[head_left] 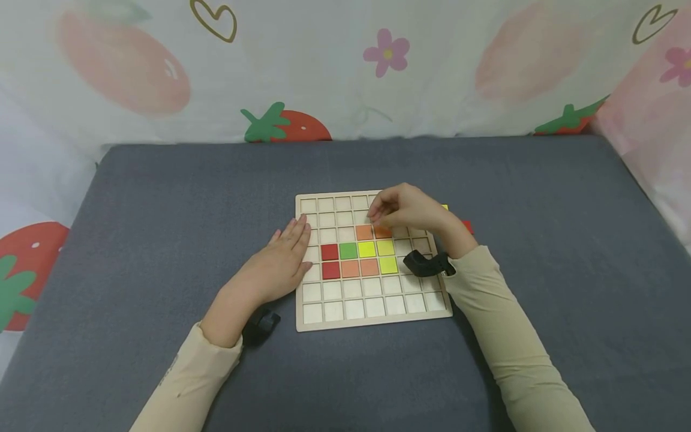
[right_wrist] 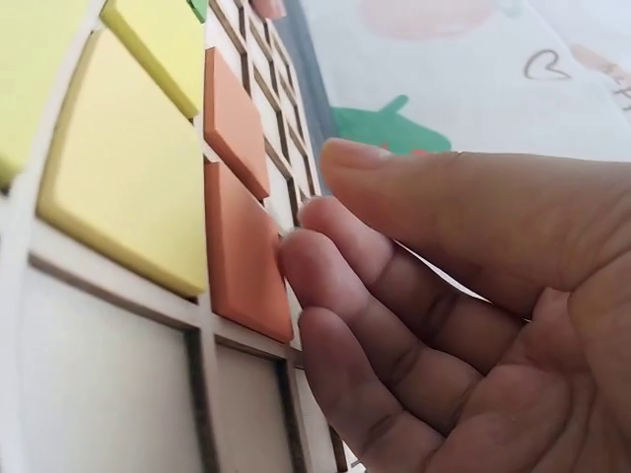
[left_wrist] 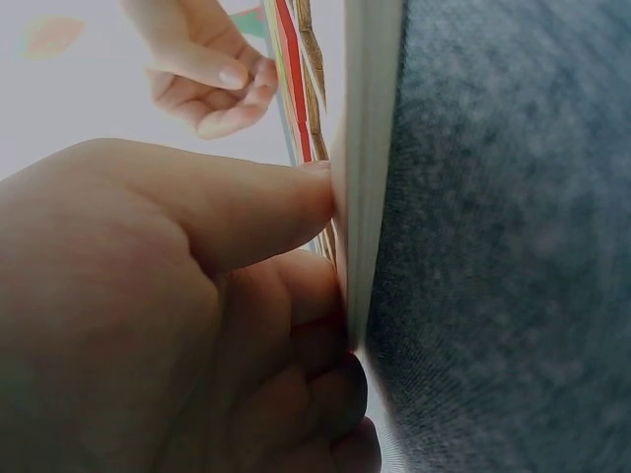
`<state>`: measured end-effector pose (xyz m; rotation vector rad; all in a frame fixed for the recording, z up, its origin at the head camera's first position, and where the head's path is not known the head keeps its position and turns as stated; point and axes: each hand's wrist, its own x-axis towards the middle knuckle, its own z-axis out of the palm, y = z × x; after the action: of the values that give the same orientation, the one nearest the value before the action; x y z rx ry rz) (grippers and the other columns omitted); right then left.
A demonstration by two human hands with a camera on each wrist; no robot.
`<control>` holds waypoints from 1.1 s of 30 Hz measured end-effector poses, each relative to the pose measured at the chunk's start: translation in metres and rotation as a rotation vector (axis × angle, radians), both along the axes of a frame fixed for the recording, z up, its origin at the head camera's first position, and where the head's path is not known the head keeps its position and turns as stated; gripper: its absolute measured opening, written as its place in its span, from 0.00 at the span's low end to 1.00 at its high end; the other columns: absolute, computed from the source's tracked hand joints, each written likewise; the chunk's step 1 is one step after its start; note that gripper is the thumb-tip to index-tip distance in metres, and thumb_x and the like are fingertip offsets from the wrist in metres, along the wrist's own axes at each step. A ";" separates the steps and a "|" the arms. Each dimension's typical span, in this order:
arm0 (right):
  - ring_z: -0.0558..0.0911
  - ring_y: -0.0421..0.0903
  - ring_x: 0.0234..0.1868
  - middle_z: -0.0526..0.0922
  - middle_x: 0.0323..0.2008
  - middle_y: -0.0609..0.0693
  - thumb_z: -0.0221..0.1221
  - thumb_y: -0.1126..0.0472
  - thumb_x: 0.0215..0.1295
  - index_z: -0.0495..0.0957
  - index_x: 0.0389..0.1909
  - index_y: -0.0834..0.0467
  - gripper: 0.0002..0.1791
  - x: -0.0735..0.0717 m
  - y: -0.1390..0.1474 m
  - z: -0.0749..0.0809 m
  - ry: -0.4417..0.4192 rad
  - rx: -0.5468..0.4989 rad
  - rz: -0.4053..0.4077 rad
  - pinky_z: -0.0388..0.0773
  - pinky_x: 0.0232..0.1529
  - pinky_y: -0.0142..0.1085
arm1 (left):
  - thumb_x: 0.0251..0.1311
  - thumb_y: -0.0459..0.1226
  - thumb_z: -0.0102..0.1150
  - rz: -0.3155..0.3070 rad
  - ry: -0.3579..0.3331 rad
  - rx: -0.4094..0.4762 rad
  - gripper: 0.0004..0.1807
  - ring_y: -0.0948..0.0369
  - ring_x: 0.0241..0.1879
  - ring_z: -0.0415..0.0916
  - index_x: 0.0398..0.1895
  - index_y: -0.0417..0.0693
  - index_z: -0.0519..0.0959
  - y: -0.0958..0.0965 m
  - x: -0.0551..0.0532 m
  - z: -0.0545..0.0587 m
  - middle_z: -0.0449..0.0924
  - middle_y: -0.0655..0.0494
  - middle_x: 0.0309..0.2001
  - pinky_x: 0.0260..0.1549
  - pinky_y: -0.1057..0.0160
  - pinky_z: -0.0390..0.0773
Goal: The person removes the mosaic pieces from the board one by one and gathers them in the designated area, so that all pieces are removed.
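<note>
Right of frame centre, apparently seats an orange tile (right_wrist: 246,258) with loosely bent, empty right hand (head_left: 414,210); steadies board (head_left: 372,290) with flat left hand (head_left: 279,264); likely needs pressing flush next.

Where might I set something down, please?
The table is bare left of the left sleeve, right of the right sleeve, and between the board and curtain. Crowded: the board's middle, with coloured tiles near the right grip, and beyond the right wrist, where more tiles show.
</note>
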<state>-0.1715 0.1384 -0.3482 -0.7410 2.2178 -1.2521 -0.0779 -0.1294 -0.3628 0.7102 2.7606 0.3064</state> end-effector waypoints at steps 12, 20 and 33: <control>0.80 0.46 0.32 0.82 0.29 0.51 0.65 0.69 0.56 0.82 0.33 0.64 0.04 0.001 -0.009 -0.006 0.063 0.068 -0.030 0.77 0.37 0.35 | 0.70 0.41 0.45 0.003 -0.005 -0.003 0.34 0.47 0.72 0.35 0.71 0.29 0.48 0.000 0.000 0.001 0.37 0.38 0.73 0.67 0.47 0.46; 0.77 0.46 0.32 0.80 0.28 0.50 0.65 0.68 0.56 0.83 0.33 0.62 0.04 0.003 -0.012 -0.007 0.096 0.118 -0.010 0.74 0.35 0.35 | 0.70 0.41 0.45 0.000 -0.001 -0.003 0.35 0.47 0.72 0.35 0.70 0.28 0.48 0.001 0.002 0.002 0.37 0.38 0.73 0.67 0.47 0.47; 0.77 0.46 0.31 0.80 0.28 0.51 0.66 0.68 0.55 0.83 0.32 0.62 0.04 0.006 -0.013 -0.004 0.101 0.117 -0.013 0.73 0.35 0.36 | 0.70 0.41 0.45 -0.004 0.009 0.002 0.35 0.46 0.72 0.35 0.70 0.28 0.48 0.000 0.001 0.000 0.38 0.38 0.73 0.67 0.47 0.47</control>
<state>-0.1651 0.1259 -0.3521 -0.7605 2.3580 -1.1022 -0.0765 -0.1289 -0.3624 0.7193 2.7675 0.3056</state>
